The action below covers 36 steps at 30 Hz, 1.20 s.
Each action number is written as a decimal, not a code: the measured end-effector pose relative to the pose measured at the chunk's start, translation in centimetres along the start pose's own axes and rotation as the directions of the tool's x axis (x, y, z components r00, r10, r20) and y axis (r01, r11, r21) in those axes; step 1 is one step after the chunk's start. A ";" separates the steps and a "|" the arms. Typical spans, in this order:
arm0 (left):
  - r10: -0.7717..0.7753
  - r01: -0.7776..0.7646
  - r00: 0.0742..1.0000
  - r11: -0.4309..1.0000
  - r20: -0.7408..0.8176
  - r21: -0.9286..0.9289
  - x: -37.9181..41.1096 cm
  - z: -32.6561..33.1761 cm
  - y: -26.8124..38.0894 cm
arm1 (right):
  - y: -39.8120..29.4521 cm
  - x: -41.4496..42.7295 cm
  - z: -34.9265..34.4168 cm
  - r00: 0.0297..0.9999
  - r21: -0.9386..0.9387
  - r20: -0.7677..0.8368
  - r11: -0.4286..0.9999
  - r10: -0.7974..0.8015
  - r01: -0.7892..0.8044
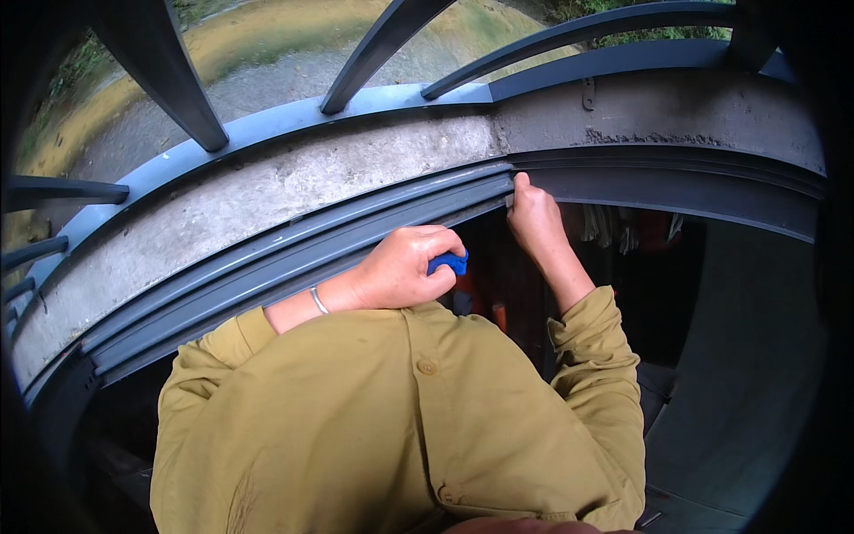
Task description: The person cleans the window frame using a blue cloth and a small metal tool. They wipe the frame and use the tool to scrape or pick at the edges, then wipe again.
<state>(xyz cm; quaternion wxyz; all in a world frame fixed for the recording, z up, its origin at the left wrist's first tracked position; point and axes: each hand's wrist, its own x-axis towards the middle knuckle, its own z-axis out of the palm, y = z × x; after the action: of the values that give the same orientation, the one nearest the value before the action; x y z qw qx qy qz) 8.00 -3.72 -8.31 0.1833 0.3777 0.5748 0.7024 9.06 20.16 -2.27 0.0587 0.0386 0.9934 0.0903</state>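
Observation:
My left hand [410,267], with a silver bangle at its wrist, is closed around a folded blue cloth [448,263]. It is in front of my chest, beside the inner edge of a grey metal window track [320,237]. Farther right, my right hand [534,210] is at the vertical edge of the window frame [640,183], its fingers curled and one fingertip pointing up by the track. Whether something small is pinched in it cannot be made out.
Beyond the track runs a rough concrete sill [280,180]. Dark metal bars [380,47] rise from a blue-grey rail [280,123] outside it. A small metal bracket [588,93] is fixed to the sill. Pale strands of cloth [597,225] hang in the dark area at right.

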 end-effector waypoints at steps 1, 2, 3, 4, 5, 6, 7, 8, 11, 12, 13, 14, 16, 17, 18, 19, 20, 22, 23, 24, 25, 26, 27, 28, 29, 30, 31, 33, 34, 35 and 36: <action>0.026 -0.026 0.999 1.000 -0.030 0.003 0.0 0.1 -0.1 | 0.0 0.1 0.0 1.000 0.005 -0.007 1.000 0.001 -0.001; 0.051 -0.051 0.997 0.999 -0.061 0.007 0.0 0.3 -0.3 | -0.1 0.1 0.2 1.000 -0.007 -0.004 1.000 -0.027 0.027; 0.082 -0.081 0.993 0.997 -0.083 0.011 0.1 0.3 -0.2 | -0.3 0.0 0.4 0.999 -0.021 -0.003 0.999 -0.047 0.047; 0.049 -0.049 0.997 0.999 -0.056 0.006 0.1 0.2 -0.1 | -0.4 -0.2 0.4 0.998 -0.034 -0.002 0.997 -0.066 0.066; 0.016 -0.016 0.999 1.000 -0.030 0.002 0.0 0.1 0.1 | -0.4 -0.5 0.4 0.997 -0.063 0.015 0.995 -0.076 0.077; -0.016 0.016 1.000 1.000 -0.009 0.003 0.0 -0.1 0.2 | -0.4 -0.5 0.2 0.995 -0.092 0.029 0.991 -0.091 0.093; -0.005 0.005 1.000 1.000 -0.008 0.011 0.0 -0.2 0.3 | -0.4 -0.5 0.1 0.994 -0.120 0.045 0.987 -0.104 0.109; 0.005 -0.005 1.000 1.000 -0.006 0.018 0.1 -0.1 0.2 | 0.0 -0.6 0.2 0.992 -0.137 0.026 0.982 -0.125 0.127; 0.045 -0.044 0.998 0.999 -0.051 0.018 0.1 0.2 0.0 | -0.7 -0.5 -1.0 0.993 -0.210 0.034 0.971 -0.112 0.116; 0.062 -0.061 0.996 0.998 -0.070 0.013 0.1 0.3 0.0 | -0.8 -0.8 -1.3 0.993 -0.247 0.023 0.962 -0.117 0.119; 0.061 -0.060 0.995 0.998 -0.074 0.013 0.1 0.3 0.0 | -0.9 -1.2 -1.5 0.992 -0.284 0.013 0.951 -0.122 0.120; 0.060 -0.060 0.995 0.998 -0.077 0.012 0.1 0.4 0.0 | -1.0 -1.6 -1.8 0.992 -0.321 0.004 0.939 -0.126 0.121; 0.039 -0.038 0.998 0.999 -0.056 0.017 0.0 0.2 0.1 | -1.9 -2.6 -2.5 0.984 -0.394 -0.033 0.907 -0.173 0.146; 0.020 -0.020 0.999 1.000 -0.033 0.024 0.0 0.1 0.2 | -2.2 -3.1 -2.9 0.979 -0.431 -0.049 0.889 -0.197 0.157; 0.000 0.000 1.000 0.999 -0.013 0.035 0.0 -0.1 0.2 | -2.5 -3.6 -3.1 0.955 -0.456 -0.113 0.868 -0.274 0.195; 0.003 -0.002 1.000 0.999 -0.017 0.035 0.1 -0.1 0.2 | -2.8 -3.8 -3.5 0.943 -0.452 -0.143 0.867 -0.302 0.209; 0.006 -0.005 1.000 0.999 -0.023 0.037 0.0 0.1 0.1 | -3.1 -4.0 -4.0 0.928 -0.448 -0.174 0.865 -0.330 0.224; 0.006 -0.005 1.000 0.999 -0.027 0.049 0.0 0.1 0.1 | -3.3 -4.0 -4.5 0.902 -0.421 -0.217 0.869 -0.373 0.259; 0.010 -0.009 1.000 0.998 -0.029 0.055 0.0 0.1 0.1 | -3.4 -3.5 -4.8 0.881 -0.409 -0.245 0.867 -0.404 0.284; 0.014 -0.013 0.999 0.998 -0.029 0.059 0.0 0.1 0.0 | -3.5 -3.1 -5.2 0.859 -0.397 -0.272 0.864 -0.433 0.309; 0.019 -0.017 0.999 0.998 -0.031 0.064 -0.1 0.1 0.0 | -3.5 -2.6 -5.6 0.835 -0.387 -0.299 0.859 -0.462 0.336; 0.024 -0.022 0.999 0.997 -0.028 0.069 -0.1 0.1 0.1 | -3.5 -1.8 -5.8 0.797 -0.357 -0.344 0.854 -0.497 0.379; 0.030 -0.029 0.999 0.996 -0.014 0.079 -0.1 0.1 0.1 | -3.4 -1.0 -5.8 0.770 -0.305 -0.395 0.862 -0.502 0.405; 0.059 -0.057 0.998 0.994 -0.021 0.089 -0.1 0.3 -0.2 | -3.3 0.2 -5.7 0.737 -0.252 -0.459 0.868 -0.497 0.428; 0.088 -0.084 0.996 0.992 -0.028 0.099 -0.1 0.4 -0.4 | -3.1 1.8 -5.4 0.702 -0.199 -0.520 0.868 -0.487 0.455; 0.095 -0.092 0.995 0.988 -0.024 0.123 -0.1 0.4 -0.3 | -2.7 3.7 -4.6 0.663 -0.156 -0.594 0.874 -0.456 0.461; 0.090 -0.086 0.996 0.989 -0.025 0.123 -0.1 0.4 -0.4 | -3.0 5.9 -4.4 0.612 -0.090 -0.675 0.869 -0.413 0.487; 0.095 -0.090 0.995 0.987 -0.030 0.131 -0.1 0.4 -0.6 | -3.7 9.9 -2.8 0.651 0.227 -0.748 0.872 -0.130 0.435; 0.095 -0.092 0.995 0.988 -0.024 0.122 -0.1 0.4 -0.7 | -3.7 11.6 -1.6 0.661 0.414 -0.750 0.796 0.023 0.442; 0.096 -0.093 0.995 0.989 -0.017 0.112 -0.2 0.6 -0.8 | -3.6 13.0 0.1 0.673 0.581 -0.718 0.682 0.174 0.443; 0.095 -0.094 0.995 0.990 -0.009 0.103 -0.1 0.7 -0.8 | -3.3 14.3 2.0 0.776 0.834 -0.502 0.453 0.383 0.316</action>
<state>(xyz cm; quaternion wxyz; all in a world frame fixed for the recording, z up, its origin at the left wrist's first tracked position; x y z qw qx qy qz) 8.43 -3.16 -9.05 0.1264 0.4086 0.5926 0.6826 -5.02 18.50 -6.38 -0.3082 0.0522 0.8448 -0.4343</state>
